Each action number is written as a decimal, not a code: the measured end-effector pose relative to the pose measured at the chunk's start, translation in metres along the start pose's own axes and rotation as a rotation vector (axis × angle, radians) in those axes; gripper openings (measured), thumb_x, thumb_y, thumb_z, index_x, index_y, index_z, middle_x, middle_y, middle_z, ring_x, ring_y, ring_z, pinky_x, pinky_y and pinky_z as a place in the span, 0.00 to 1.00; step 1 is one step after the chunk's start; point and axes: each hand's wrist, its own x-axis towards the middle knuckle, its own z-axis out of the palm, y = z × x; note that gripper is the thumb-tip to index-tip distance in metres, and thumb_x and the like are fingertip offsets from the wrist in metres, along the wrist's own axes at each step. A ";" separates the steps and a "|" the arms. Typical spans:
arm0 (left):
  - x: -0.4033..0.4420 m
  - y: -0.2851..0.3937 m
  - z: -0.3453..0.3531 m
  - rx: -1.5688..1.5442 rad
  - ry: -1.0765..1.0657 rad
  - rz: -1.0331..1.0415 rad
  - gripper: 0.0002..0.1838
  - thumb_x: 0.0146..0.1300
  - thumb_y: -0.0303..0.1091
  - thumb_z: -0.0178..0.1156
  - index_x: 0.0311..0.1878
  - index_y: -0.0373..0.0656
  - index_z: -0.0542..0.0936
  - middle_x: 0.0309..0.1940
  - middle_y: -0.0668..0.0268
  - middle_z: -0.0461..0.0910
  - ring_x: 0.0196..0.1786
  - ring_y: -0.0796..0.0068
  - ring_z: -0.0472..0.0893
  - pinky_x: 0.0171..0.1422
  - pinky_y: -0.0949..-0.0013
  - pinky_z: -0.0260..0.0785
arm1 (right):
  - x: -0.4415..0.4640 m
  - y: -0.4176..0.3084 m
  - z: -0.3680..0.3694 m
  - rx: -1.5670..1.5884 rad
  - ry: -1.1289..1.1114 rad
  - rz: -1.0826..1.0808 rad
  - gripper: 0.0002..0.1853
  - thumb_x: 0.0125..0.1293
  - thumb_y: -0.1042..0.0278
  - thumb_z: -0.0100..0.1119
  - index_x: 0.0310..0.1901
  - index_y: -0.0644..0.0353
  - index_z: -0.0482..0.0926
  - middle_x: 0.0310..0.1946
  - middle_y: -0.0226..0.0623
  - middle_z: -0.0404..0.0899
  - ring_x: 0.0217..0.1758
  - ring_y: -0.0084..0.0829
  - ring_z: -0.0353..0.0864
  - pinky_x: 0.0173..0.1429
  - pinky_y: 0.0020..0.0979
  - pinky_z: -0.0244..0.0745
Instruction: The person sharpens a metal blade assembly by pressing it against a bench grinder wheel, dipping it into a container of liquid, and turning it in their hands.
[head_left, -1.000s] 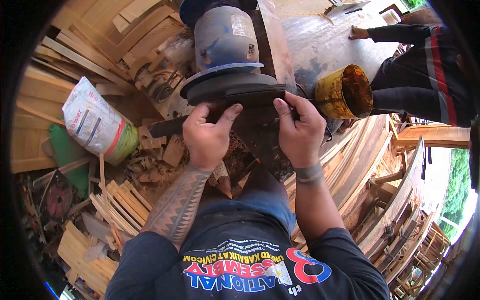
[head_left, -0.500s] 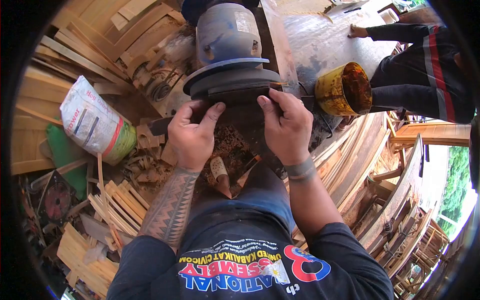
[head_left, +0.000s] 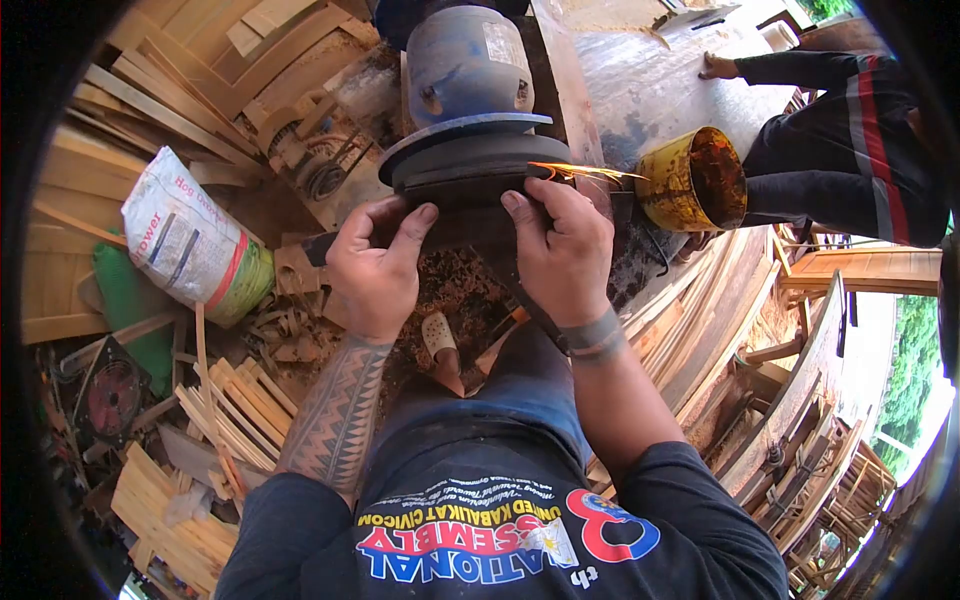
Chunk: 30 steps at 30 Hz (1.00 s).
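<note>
A bench grinder (head_left: 468, 75) with a blue-grey motor housing stands ahead of me, its grey grinding wheel (head_left: 462, 158) facing my body. My left hand (head_left: 378, 265) pinches the left end of a dark flat metal blade (head_left: 468, 192) between thumb and fingers. At the blade's other end, my right hand (head_left: 562, 240) grips it the same way. The blade's far edge lies against the wheel. Orange sparks (head_left: 582, 171) shoot off to the right from near my right fingertips. Dark shadow hides the underside of the blade and whatever supports it.
A stained yellow bucket (head_left: 680, 180) stands right of the grinder. Beyond it is another person (head_left: 840, 140), one hand on the metal tabletop (head_left: 640, 90). A printed sack (head_left: 195, 240) stands left among wood offcuts; long wooden strips (head_left: 715, 310) lie at right.
The sparks have grown from a faint short streak to a long bright spray toward the bucket. Both hands have shifted slightly left with the blade, still against the wheel.
</note>
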 end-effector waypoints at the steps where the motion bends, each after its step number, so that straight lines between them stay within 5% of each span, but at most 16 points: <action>1: 0.000 0.001 -0.001 -0.003 -0.007 0.001 0.16 0.70 0.35 0.82 0.49 0.32 0.90 0.39 0.63 0.92 0.42 0.80 0.86 0.51 0.71 0.80 | 0.000 0.000 0.001 0.002 -0.001 -0.004 0.12 0.68 0.68 0.80 0.46 0.66 0.90 0.40 0.48 0.92 0.42 0.47 0.92 0.50 0.39 0.85; 23: -0.003 0.011 0.018 0.174 -0.047 -0.009 0.17 0.70 0.36 0.82 0.48 0.32 0.89 0.38 0.65 0.92 0.41 0.81 0.84 0.51 0.72 0.78 | 0.004 0.016 -0.016 0.037 0.054 0.018 0.10 0.72 0.67 0.75 0.47 0.63 0.89 0.40 0.48 0.90 0.41 0.53 0.90 0.48 0.45 0.84; 26: -0.003 0.017 0.029 0.152 -0.057 -0.008 0.17 0.68 0.39 0.83 0.45 0.33 0.90 0.37 0.60 0.93 0.40 0.76 0.87 0.49 0.68 0.80 | 0.006 0.022 -0.025 -0.005 0.046 0.057 0.12 0.70 0.68 0.80 0.49 0.67 0.91 0.40 0.50 0.92 0.41 0.40 0.94 0.50 0.34 0.86; 30: -0.005 0.021 0.042 0.090 -0.081 -0.006 0.17 0.67 0.39 0.83 0.44 0.33 0.90 0.37 0.58 0.93 0.38 0.74 0.89 0.48 0.66 0.81 | 0.009 0.029 -0.034 0.036 0.054 0.076 0.11 0.71 0.66 0.77 0.48 0.63 0.89 0.40 0.48 0.91 0.39 0.49 0.90 0.46 0.43 0.84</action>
